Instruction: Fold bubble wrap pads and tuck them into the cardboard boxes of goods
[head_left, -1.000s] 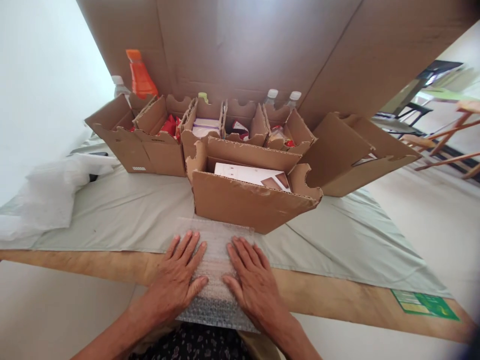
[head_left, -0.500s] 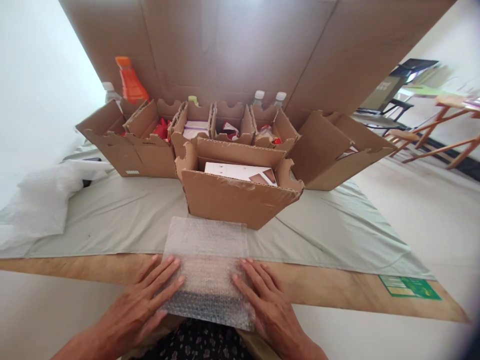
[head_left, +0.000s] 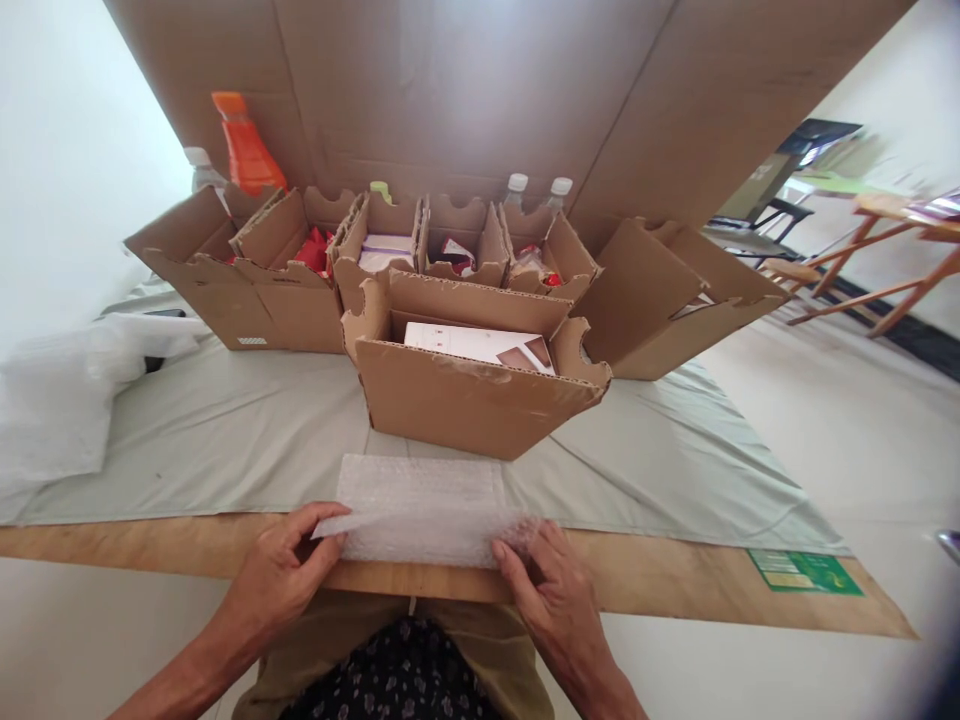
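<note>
At left, my left hand point(head_left: 289, 560) pinches one edge of a clear bubble-wrap sheet point(head_left: 424, 490) at the front of the desk point(head_left: 660, 575), near an open cardboard box point(head_left: 457, 400) (a white carton point(head_left: 465, 343) inside), while my right hand point(head_left: 555, 580) grips its right edge.

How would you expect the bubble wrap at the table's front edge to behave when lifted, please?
The bubble wrap will probably be floppy, since its near part is bent over. It is likely light for its size, judging by its thin, translucent film.
</note>
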